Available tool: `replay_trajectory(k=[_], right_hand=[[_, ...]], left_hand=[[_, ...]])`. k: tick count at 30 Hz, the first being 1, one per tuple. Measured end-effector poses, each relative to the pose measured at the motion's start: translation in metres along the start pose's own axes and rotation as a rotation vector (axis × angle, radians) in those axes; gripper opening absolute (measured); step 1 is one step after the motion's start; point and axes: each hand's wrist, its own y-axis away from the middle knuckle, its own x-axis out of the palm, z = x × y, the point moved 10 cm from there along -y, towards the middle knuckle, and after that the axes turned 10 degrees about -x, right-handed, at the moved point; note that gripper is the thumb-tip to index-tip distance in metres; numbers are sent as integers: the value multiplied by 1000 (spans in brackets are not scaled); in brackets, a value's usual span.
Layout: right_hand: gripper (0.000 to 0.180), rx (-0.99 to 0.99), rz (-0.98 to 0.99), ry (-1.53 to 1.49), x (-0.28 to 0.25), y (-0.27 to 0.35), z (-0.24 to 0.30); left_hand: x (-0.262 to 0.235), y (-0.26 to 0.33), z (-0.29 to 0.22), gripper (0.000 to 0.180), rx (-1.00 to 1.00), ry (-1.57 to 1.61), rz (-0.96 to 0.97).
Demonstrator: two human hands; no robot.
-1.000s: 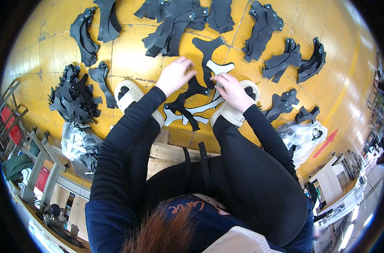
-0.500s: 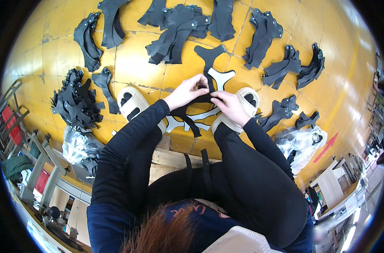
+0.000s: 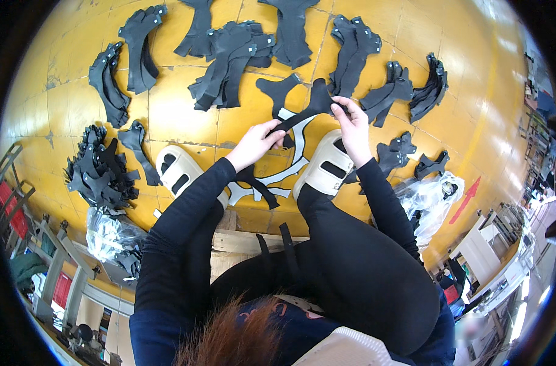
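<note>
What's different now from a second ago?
The left hand and right hand came together, and now they hold a black forked piece stretched between them. The right hand then swung away from the left hand, to the right and forward. The white piece, the beige sandals and the big black heap on the left stayed put; only the camera view shifted.

There are two bare hands, one flat, forked, black fabric-like piece held between them, two beige open-toed sandals, two crinkled clear plastic bags and one red floor arrow. Overlapping black stacks cannot be counted exactly.
</note>
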Motion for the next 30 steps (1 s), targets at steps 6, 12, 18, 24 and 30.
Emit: replay_trajectory(k=[6,12,18,24,30], right_hand=[[17,-15,-45,38,-7,0,3],[17,-65,-30,32,-7,0,7],[17,-65,-77,-19,-12,-1,5],[27,-84,-18,-104,-8,-5,-8],[24,-117,86,400,0,38,-47]], left_hand=[[-6,-6,-12,18,31,-6,-130],[1,-9,0,18,22,56,-95],[-5,-7,-11,17,19,145,-187],[-48,13,-57,19,275,150,-384],[-151,48,-101,15,440,306,-657]])
